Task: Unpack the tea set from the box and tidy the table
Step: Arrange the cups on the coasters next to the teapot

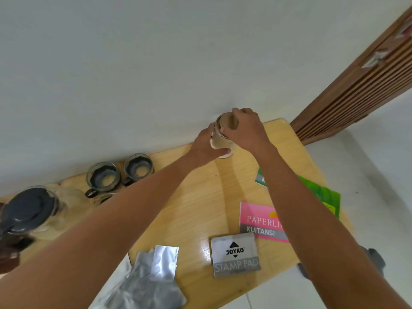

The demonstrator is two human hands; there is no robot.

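A glass jar (220,139) with a pale lower part stands at the far edge of the wooden table (200,197), close to the wall. My left hand (206,144) wraps around its side. My right hand (246,130) grips its brown round top (227,123) from above. Two glass cups with dark bases, one (103,178) and the other (138,167), stand at the back left. A glass teapot with a dark lid (29,210) sits at the far left. The box is not in view.
On the right side of the table lie a green packet (321,192), a pink receipt booklet (258,221) and a grey stamp pad box (235,255). Silver foil pouches (153,277) overhang the near edge. A slatted wooden door (356,90) stands at the right.
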